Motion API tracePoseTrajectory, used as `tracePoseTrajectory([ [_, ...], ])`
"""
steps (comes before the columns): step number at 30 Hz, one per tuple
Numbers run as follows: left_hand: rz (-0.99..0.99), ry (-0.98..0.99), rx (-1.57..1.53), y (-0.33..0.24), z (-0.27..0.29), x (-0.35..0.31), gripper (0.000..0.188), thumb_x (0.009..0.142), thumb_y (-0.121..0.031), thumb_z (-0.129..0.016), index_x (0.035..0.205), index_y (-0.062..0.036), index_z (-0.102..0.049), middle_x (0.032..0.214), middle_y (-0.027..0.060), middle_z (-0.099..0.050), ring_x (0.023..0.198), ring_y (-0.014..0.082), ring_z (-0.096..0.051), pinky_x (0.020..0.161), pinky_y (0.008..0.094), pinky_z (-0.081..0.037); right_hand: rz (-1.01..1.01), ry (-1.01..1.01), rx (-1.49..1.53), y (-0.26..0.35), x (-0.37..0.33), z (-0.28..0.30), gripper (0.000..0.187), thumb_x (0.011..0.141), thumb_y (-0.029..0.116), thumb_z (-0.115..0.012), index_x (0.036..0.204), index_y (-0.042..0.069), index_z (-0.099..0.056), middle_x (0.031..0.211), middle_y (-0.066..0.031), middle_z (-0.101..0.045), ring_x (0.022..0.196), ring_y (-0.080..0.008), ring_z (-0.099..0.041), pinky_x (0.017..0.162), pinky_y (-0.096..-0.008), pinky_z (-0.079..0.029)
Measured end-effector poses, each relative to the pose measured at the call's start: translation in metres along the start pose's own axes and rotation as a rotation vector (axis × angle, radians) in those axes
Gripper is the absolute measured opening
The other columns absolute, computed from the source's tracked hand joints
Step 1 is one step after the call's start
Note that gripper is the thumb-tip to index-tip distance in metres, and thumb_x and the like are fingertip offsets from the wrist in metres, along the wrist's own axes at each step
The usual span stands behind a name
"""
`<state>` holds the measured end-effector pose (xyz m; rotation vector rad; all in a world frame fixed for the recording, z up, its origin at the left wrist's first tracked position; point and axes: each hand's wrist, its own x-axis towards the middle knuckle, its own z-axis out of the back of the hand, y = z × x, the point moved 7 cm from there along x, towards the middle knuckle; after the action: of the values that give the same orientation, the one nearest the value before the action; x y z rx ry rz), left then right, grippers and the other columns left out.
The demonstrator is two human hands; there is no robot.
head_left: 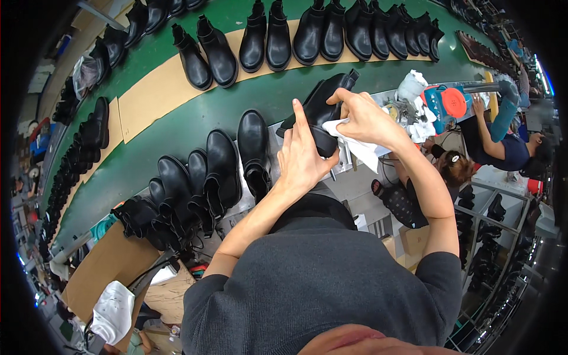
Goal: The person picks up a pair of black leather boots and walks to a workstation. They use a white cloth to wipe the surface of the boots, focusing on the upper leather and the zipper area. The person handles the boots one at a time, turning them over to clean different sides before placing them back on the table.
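A black ankle boot (324,106) is held tilted over the near edge of the green table. My left hand (300,155) grips it around the sole and heel, with the index finger stretched along the sole side and the thumb under the heel. In my right hand (371,121) is a white cloth (362,149), pinched between thumb and fingers and pressed against the boot near its heel. Part of the cloth hangs below that hand. Just left of my left hand, another black boot (253,133) lies among several on the table's near side.
On the green table (160,139), several black boots (278,38) stand along a strip of brown cardboard (145,106). A teal and red device (452,102) and crumpled white rags (417,115) lie to the right. Co-workers (503,148) are beyond, near a metal shoe rack (494,219).
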<state>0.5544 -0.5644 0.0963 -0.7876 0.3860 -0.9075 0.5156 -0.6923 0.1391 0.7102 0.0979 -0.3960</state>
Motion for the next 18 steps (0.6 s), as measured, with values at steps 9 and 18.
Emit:
tracePoseTrajectory([
  [9, -0.057, -0.055, -0.027, 0.0024, 0.003, 0.0009, 0.123, 0.061, -0.025, -0.08, 0.143, 0.0076, 0.006, 0.109, 0.0282, -0.054, 0.089, 0.0413, -0.054, 0.067, 0.0476, -0.051, -0.005, 0.028, 0.014, 0.0061, 0.0051, 0.0, 0.046, 0.062, 0.01, -0.064, 0.103, -0.012, -0.056, 0.061, -0.0208, -0.06, 0.062, -0.0297, -0.064, 0.059, -0.0377, -0.049],
  [18, -0.066, -0.055, -0.023, 0.0041, 0.0041, 0.0026, 0.124, 0.061, -0.024, -0.08, 0.143, 0.0074, 0.006, 0.11, 0.0278, -0.053, 0.088, 0.0407, -0.055, 0.065, 0.047, -0.051, 0.06, 0.034, 0.036, 0.0075, 0.0083, -0.0006, 0.046, 0.061, 0.011, -0.064, 0.101, -0.011, -0.057, 0.064, -0.0211, -0.061, 0.061, -0.0312, -0.064, 0.058, -0.0365, -0.049],
])
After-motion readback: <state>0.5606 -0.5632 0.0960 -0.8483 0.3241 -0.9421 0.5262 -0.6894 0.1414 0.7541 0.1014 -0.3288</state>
